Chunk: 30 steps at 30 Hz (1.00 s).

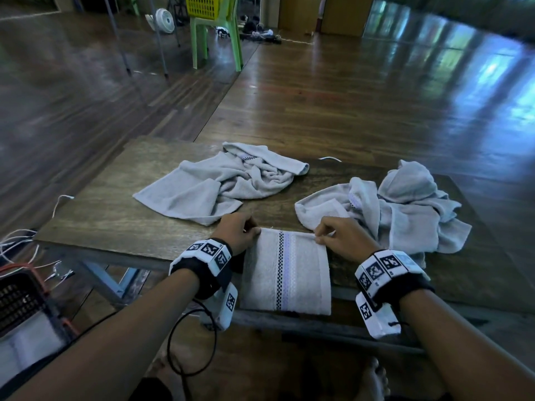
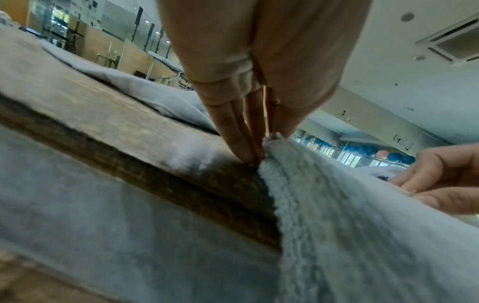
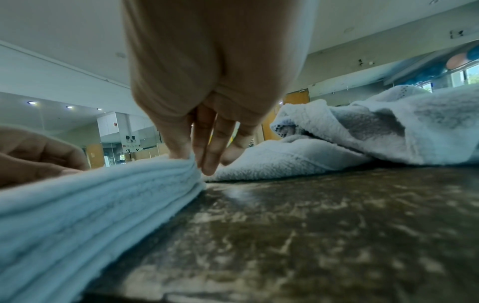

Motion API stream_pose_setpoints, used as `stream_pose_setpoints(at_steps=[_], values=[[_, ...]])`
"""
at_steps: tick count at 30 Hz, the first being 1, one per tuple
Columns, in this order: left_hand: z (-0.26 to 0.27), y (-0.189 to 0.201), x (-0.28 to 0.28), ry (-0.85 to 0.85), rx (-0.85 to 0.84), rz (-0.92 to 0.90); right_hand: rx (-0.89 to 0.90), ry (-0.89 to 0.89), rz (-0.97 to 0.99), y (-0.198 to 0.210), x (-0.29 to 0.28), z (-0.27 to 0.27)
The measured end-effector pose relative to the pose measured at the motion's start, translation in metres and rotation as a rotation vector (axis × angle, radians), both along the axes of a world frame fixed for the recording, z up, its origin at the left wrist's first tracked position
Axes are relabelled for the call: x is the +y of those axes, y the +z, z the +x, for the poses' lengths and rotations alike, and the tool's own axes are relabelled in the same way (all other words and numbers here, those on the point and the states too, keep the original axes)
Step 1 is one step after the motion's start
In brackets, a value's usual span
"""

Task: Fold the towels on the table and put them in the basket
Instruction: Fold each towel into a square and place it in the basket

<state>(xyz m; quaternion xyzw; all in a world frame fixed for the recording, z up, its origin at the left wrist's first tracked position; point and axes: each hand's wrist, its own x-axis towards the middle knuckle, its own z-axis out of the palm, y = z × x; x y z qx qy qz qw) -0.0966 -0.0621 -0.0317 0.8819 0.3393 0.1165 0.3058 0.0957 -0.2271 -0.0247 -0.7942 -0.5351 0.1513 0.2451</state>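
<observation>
A folded grey towel (image 1: pixel 286 270) with a checkered stripe lies at the near edge of the wooden table (image 1: pixel 115 209). My left hand (image 1: pixel 241 231) pinches its far left corner, thumb on top and fingers at the edge (image 2: pixel 269 141). My right hand (image 1: pixel 333 235) pinches the far right corner, where several layers (image 3: pixel 155 174) are stacked. Two crumpled grey towels lie beyond: one (image 1: pixel 223 180) at the table's middle back, one (image 1: pixel 396 206) at the right. A dark basket (image 1: pixel 23 296) stands on the floor at the lower left.
White and orange cables (image 1: pixel 17 250) trail off the table's left side near the basket. A green chair (image 1: pixel 217 33) with a yellow crate and a small fan (image 1: pixel 165 20) stand far back on the wooden floor. My bare feet (image 1: pixel 373 380) show under the table edge.
</observation>
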Motion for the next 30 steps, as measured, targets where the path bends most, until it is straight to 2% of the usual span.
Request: stream_pose_setpoints(at_steps=[11,14,16,18,20,24,30], values=[[0.002,-0.003,0.004,-0.029,0.073,0.099,-0.111,-0.035,0.021,-0.008,0.011,-0.001],[0.0,0.002,-0.011,-0.082,0.116,0.302,-0.219,-0.021,-0.019,-0.008,0.014,-0.006],[-0.003,0.005,-0.027,-0.156,0.115,0.418,-0.356,0.001,-0.085,-0.003,0.011,-0.014],[-0.004,0.001,-0.044,-0.235,0.196,0.438,-0.536,0.029,-0.14,0.001,0.006,-0.024],[-0.006,-0.007,-0.055,-0.265,0.285,0.409,-0.628,0.046,-0.188,0.004,0.0,-0.036],[-0.008,-0.022,-0.065,-0.188,0.324,0.416,-0.546,0.014,-0.306,-0.003,-0.006,-0.05],[0.001,-0.026,-0.068,-0.116,0.329,0.264,-0.422,-0.116,-0.408,-0.019,-0.006,-0.058]])
